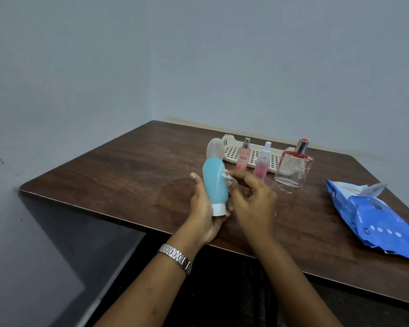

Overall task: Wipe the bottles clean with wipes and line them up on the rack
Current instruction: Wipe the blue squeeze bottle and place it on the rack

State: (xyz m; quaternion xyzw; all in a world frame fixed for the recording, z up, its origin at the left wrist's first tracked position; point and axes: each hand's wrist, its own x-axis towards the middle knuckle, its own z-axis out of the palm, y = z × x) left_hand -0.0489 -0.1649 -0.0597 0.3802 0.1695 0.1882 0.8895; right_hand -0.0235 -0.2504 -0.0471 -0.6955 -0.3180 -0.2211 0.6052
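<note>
Closest in, a steel watch [176, 257] bands the left wrist of a person at work over a dark wood tabletop [128, 171]. The left hand [203, 208] holds a blue bottle [214, 182] raised off the surface, white cap [219, 210] downward, fingers wrapped round the lower body. The right hand [253, 204] has its fingers curled in, pinching a small white wipe [227, 175] against the bottle's right flank, near the rounded top.

Behind, a cream slotted rack [253, 154] lies along the back of the tabletop, apparently with nothing in it. A beige bottle [215, 148] stands at its left end; whether it touches the rack cannot be told. Three more stand just in front: a slim orange-pink spray bottle [242, 156], a pink pump bottle [262, 164] and a square glass perfume bottle [294, 167] with a silver cap. A blue pack of wipes [376, 218] lies to the right, its flap peeled open.

The step in hand looks to be the wiping of the blue bottle, with the other four seemingly waiting. Done well, it would mean turning the bottle in the left hand so the wipe reaches all round, cap and seam included, with a hold firm enough that the soft-looking body does not slip. The wipe is bunched small; spreading it would likely cover more per pass. The standing bottles are near the right hand and a wide stroke could knock them over.
</note>
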